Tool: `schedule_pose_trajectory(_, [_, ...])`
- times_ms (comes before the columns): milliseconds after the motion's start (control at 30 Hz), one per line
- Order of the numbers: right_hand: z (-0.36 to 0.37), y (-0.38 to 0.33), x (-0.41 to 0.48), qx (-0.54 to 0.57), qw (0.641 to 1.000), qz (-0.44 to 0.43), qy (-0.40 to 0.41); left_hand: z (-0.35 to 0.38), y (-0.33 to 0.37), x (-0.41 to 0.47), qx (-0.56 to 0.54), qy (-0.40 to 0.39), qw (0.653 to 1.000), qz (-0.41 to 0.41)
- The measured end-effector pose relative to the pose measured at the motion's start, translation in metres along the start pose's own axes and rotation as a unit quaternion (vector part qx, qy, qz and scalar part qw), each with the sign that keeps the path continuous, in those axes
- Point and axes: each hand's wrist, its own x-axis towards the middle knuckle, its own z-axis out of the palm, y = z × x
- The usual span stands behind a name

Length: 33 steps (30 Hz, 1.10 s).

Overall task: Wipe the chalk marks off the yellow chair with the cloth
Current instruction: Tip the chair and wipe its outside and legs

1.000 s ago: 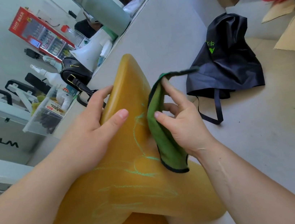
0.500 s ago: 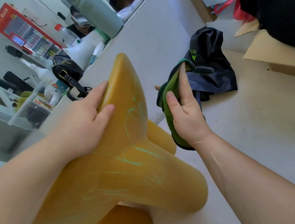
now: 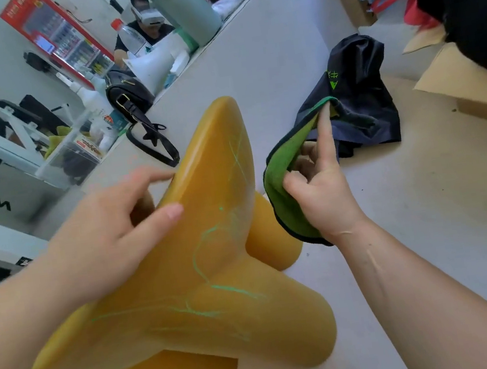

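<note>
The yellow chair [image 3: 187,286] fills the lower middle of the head view, its smooth top streaked with green chalk marks [image 3: 210,245]. My left hand [image 3: 111,234] grips the chair's left edge, thumb on top and fingers curled over the rim. To the right of the chair, my right hand [image 3: 321,192] holds the green cloth [image 3: 282,179] with a dark border, index finger pointing up inside a fold. The cloth hangs just off the chair's right edge, apart from the surface.
A dark blue bag [image 3: 360,86] lies on the floor beyond the cloth. Cardboard boxes [image 3: 467,96] stand at the right. A black handbag [image 3: 130,103], bottles and a clear bin [image 3: 72,155] crowd the low ledge at the left. A seated person [image 3: 144,20] is in the background.
My right hand has lifted the cloth off the chair and drawn it to the right. My left hand has kept its grip on the chair's left edge.
</note>
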Motion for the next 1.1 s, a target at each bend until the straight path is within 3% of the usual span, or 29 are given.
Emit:
schedule_pose_trajectory(100, [-0.013, 0.006, -0.003, -0.023, 0.999, 0.024, -0.005, -0.005, 0.024, 0.037, 0.021, 0.079, 0.996, 0.020])
schedule_pose_trajectory(233, [-0.034, 0.003, -0.005, -0.030, 0.998, 0.047, 0.000, 0.018, 0.081, 0.057, 0.009, 0.235, 0.963, 0.133])
schedule_pose_trajectory(300, [-0.047, 0.003, -0.003, -0.004, 0.999, 0.052, 0.004, 0.053, 0.111, 0.058, -0.062, 0.204, 0.973, 0.088])
schedule_pose_trajectory(367, [-0.059, -0.001, -0.001, 0.016, 0.998, 0.053, 0.006, 0.096, 0.136, 0.059, -0.199, 0.100, 0.973, -0.066])
schedule_pose_trajectory(400, [-0.064, -0.003, 0.000, 0.012, 0.998, 0.054, 0.016, 0.116, 0.144, 0.060, -0.313, 0.045, 0.935, -0.160])
schedule_pose_trajectory(433, [-0.069, -0.003, 0.002, 0.008, 0.998, 0.055, 0.028, 0.134, 0.150, 0.061, -0.430, 0.002, 0.871, -0.239])
schedule_pose_trajectory(467, [-0.073, -0.003, 0.003, 0.004, 0.997, 0.061, 0.036, 0.149, 0.154, 0.062, -0.517, -0.032, 0.806, -0.285])
schedule_pose_trajectory(500, [-0.077, 0.001, 0.005, -0.003, 0.997, 0.071, 0.042, 0.163, 0.157, 0.063, -0.573, -0.046, 0.765, -0.291])
schedule_pose_trajectory(567, [-0.087, 0.007, 0.005, -0.027, 0.995, 0.082, 0.056, 0.181, 0.163, 0.067, -0.621, -0.008, 0.738, -0.264])
schedule_pose_trajectory(633, [-0.098, 0.013, 0.003, -0.059, 0.990, 0.104, 0.081, 0.185, 0.164, 0.075, -0.608, 0.055, 0.747, -0.262])
schedule_pose_trajectory(733, [-0.113, 0.027, -0.001, -0.138, 0.964, 0.183, 0.137, 0.172, 0.150, 0.089, -0.478, 0.117, 0.837, -0.242])
schedule_pose_trajectory(833, [-0.112, 0.036, -0.009, -0.178, 0.930, 0.287, 0.147, 0.157, 0.135, 0.107, -0.352, 0.090, 0.908, -0.209])
schedule_pose_trajectory(967, [-0.072, 0.037, -0.027, -0.123, 0.957, 0.219, 0.144, 0.143, 0.139, 0.127, -0.300, 0.015, 0.930, -0.212])
schedule_pose_trajectory(1100, [-0.043, 0.033, -0.031, -0.011, 0.982, 0.186, 0.028, 0.132, 0.148, 0.127, -0.268, -0.061, 0.944, -0.184])
